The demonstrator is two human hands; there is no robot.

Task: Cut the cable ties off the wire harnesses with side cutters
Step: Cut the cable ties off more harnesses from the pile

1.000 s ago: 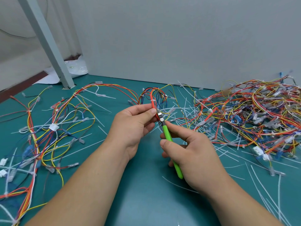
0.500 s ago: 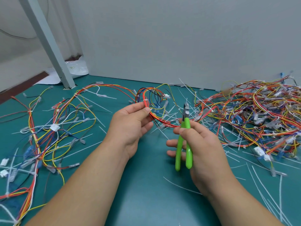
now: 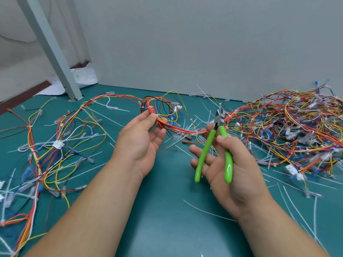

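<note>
Teal tabletop [image 3: 167, 210], backed by one grey wall panel [image 3: 185, 43]; one grey post [image 3: 55, 52] slants down to it at far left, with a sheet of white plastic [image 3: 83, 76] lying behind its foot.

Items I can count from my station:

- Hands, two. My left hand [image 3: 137, 143] sits left of centre, palm turned up. Its grip is a pinch of thumb and forefinger on the held wire harness [image 3: 185, 130]; the other three fingers hang loose and apart.
- Held wire harness, one: mostly red and orange wires, looped just beyond the left hand and trailing right toward the cutter head. I see at least one white cable tie [image 3: 150, 108] on the loop; I cannot tell the full number.
- Side cutters [image 3: 209, 143], one pair, two green handles spread wide, jaws a little apart and pointing away from me. My right hand [image 3: 233, 173] has them: thumb curled over the right handle, fingers nearly straight under the left.
- Harness heaps, two: a dense tangle at right [image 3: 289, 127], a looser spread at left [image 3: 50, 143].
- Loose white tie strips [image 3: 207, 210], scattered across the tabletop, too many to count.
</note>
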